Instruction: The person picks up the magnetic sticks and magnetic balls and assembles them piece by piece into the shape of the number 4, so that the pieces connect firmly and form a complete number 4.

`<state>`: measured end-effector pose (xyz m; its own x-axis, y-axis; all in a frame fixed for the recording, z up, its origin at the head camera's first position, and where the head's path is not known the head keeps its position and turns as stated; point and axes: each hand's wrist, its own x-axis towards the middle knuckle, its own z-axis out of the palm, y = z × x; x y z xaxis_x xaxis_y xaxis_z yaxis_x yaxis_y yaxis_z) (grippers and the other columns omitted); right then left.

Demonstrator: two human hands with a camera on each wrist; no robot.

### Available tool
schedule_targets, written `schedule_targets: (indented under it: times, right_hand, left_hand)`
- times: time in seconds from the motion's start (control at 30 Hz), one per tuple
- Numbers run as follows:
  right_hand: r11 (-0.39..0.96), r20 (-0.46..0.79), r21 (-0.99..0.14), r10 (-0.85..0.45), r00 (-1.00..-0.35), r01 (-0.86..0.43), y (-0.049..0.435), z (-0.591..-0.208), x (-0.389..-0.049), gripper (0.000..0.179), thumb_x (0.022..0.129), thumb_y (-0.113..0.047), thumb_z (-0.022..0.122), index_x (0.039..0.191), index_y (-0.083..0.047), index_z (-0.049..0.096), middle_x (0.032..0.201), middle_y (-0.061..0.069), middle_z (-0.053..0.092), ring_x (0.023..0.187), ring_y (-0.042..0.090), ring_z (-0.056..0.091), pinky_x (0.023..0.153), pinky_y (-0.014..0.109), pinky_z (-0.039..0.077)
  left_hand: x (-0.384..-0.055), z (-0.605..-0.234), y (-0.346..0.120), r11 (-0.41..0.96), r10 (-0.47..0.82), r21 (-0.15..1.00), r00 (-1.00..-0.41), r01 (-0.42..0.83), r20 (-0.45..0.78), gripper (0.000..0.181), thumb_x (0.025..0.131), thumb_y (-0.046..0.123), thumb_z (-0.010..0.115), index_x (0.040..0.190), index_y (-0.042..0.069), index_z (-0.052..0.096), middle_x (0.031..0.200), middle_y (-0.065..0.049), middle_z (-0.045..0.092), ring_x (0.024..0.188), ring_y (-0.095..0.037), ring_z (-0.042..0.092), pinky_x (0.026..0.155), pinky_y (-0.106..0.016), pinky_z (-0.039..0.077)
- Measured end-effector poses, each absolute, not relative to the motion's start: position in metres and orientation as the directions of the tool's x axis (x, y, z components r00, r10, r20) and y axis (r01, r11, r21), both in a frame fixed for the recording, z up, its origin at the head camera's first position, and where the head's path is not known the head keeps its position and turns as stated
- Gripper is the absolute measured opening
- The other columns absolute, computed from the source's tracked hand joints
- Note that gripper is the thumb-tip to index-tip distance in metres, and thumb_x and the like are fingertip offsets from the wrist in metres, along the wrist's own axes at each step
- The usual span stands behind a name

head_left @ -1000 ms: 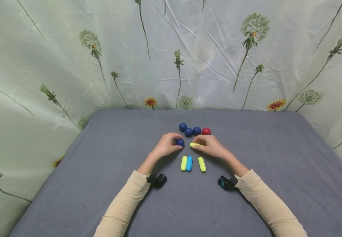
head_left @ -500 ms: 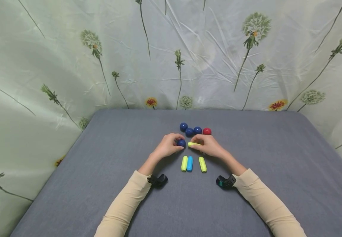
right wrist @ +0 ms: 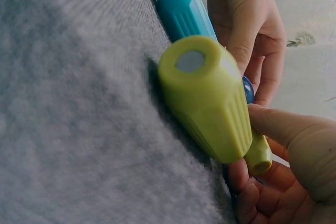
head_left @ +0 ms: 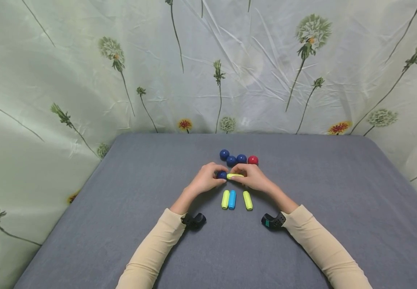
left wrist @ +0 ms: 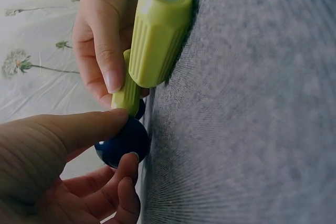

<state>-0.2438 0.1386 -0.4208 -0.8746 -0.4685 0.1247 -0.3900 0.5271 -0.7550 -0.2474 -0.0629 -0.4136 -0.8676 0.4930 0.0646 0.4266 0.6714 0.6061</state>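
My left hand [head_left: 205, 179] holds a dark blue ball [left wrist: 124, 144] between thumb and fingers, low over the cloth. Opposite it, my right hand [head_left: 257, 178] pinches a yellow-green ribbed rod [head_left: 235, 176] lying roughly level. The rod's left end meets the ball or nearly so; the left thumb partly covers that spot in the left wrist view. Nearer the wrists lie a second yellow-green rod [head_left: 225, 199], a light blue rod [head_left: 232, 199] beside it, and a third yellow-green rod [right wrist: 205, 100] a little apart, with a grey disc in its end.
Beyond the hands, several balls sit in a loose row: dark blue balls [head_left: 232, 161] and a red ball [head_left: 253, 160] at the right. Grey cloth [head_left: 158, 160] covers the surface, and a flower-print curtain [head_left: 194, 80] hangs along its far edge.
The gap between ball and rod has closed: my right hand has brought the rod leftward while my left hand has shifted slightly right with the ball. The other pieces stay put.
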Motion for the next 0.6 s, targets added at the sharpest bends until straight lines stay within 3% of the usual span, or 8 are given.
schedule_targets:
  times: [0.6]
  right_hand:
    - [0.517,0.058,-0.782,-0.495,-0.867,-0.347,0.154,-0.415,-0.242,0.026,0.090,-0.023,0.063,0.108,-0.005,0.063,0.099,0.015,0.065,0.062,0.011,0.061,0.056,0.025,0.049]
  left_hand:
    - [-0.248,-0.419,-0.064,0.685,0.469,0.584,-0.877,0.436,0.105,0.026,0.084,0.015,0.069,0.110,0.010,0.068,0.096,-0.009,0.062,0.075,-0.015,0.047,0.066,-0.024,0.038]
